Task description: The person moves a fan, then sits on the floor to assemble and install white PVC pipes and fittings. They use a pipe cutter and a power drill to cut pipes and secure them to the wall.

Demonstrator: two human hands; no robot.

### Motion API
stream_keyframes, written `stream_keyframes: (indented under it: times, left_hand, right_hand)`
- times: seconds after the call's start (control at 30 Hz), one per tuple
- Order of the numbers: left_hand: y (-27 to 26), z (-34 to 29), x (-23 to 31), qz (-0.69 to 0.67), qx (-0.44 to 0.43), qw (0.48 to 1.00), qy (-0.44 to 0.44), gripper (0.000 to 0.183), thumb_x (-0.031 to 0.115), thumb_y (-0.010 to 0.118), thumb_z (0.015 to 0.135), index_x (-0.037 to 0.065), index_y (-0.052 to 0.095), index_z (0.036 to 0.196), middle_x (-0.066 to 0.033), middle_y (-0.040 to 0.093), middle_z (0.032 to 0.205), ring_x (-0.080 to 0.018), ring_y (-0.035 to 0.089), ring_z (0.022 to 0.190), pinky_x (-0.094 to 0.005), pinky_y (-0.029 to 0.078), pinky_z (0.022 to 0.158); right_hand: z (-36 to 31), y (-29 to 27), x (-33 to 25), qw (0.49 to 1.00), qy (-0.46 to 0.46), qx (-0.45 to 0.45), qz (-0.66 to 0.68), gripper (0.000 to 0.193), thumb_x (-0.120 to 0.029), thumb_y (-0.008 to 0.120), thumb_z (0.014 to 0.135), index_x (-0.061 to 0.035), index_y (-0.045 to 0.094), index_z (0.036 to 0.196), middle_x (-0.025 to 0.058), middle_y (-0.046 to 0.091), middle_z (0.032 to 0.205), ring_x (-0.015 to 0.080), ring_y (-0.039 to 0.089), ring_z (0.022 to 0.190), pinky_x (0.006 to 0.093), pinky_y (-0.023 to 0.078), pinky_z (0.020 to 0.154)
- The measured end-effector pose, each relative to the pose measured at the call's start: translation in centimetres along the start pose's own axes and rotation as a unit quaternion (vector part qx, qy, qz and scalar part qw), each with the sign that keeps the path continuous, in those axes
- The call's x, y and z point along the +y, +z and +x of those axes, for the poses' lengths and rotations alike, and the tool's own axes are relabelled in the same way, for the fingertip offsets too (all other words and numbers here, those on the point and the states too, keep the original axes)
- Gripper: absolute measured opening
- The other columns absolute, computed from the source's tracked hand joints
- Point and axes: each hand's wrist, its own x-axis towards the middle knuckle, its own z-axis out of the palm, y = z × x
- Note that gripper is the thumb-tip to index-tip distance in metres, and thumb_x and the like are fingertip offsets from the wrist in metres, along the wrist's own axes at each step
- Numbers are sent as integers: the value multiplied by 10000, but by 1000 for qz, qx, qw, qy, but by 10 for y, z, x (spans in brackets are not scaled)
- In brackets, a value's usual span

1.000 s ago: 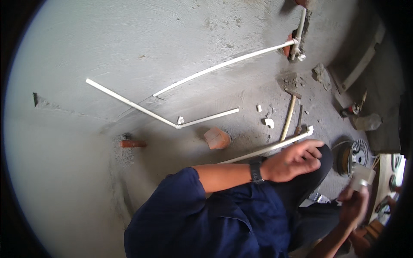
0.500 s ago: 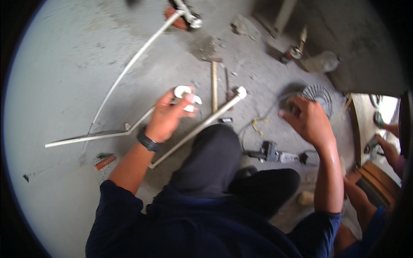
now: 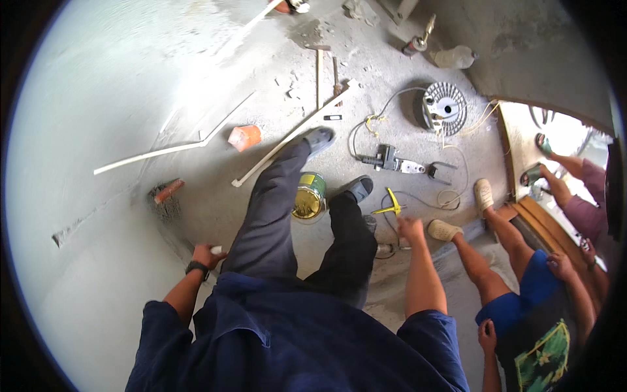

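Down at my left side, my left hand [image 3: 208, 256] is closed around a small white pipe fitting [image 3: 216, 250], mostly hidden by my fingers. My right hand [image 3: 411, 230] hangs at my right with its fingers curled in. Just beyond its fingertips is a yellow T-shaped tool [image 3: 394, 204]; whether the hand touches it cannot be made out. A long white pipe [image 3: 287, 140] lies slanting across the floor past my left foot. Farther left is a bent white pipe [image 3: 157, 153]. Between my legs stands a green can [image 3: 311, 196].
A hammer [image 3: 320, 78], a black corded tool [image 3: 392, 159], a cable reel [image 3: 446, 108] and an orange container [image 3: 245, 138] lie ahead. Cables loop over the floor at right. A clear bottle [image 3: 455, 57] lies by the wall. One person [image 3: 503, 287] is close at my right, another beyond the doorway.
I have risen, and the floor appears farther off. Both hands have dropped from in front of me to my sides. The white fitting stays in my left hand.
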Motion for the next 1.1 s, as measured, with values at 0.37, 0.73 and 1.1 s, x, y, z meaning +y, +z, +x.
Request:
stream_keyframes:
  times: [0.37,0.73,1.1]
  left_hand:
    - [-33,-72,-207,-49,34,992,-109,656,385,912,697,64,719,1236,-217,616,1265,-375,633,1168,-443,521,1027]
    - [-114,60,-386,-448,131,871,155,676,364,946,676,-10,715,1190,-190,745,1090,-279,721,1011,-376,558,908]
    - [-106,108,-395,-516,26,855,38,301,312,810,902,45,736,1022,-15,721,861,-60,611,639,-215,465,501]
  right_hand:
    - [-235,-29,-94,964,-67,43,253,300,-289,694,995,11,677,994,41,638,761,134,636,659,297,528,553]
    - [-428,176,-308,964,-195,169,-69,396,-332,776,886,23,732,1055,190,744,889,299,724,826,400,557,772]
    - [-408,273,-337,951,-281,122,35,375,-329,751,902,21,734,1037,207,730,872,287,728,828,399,551,786]
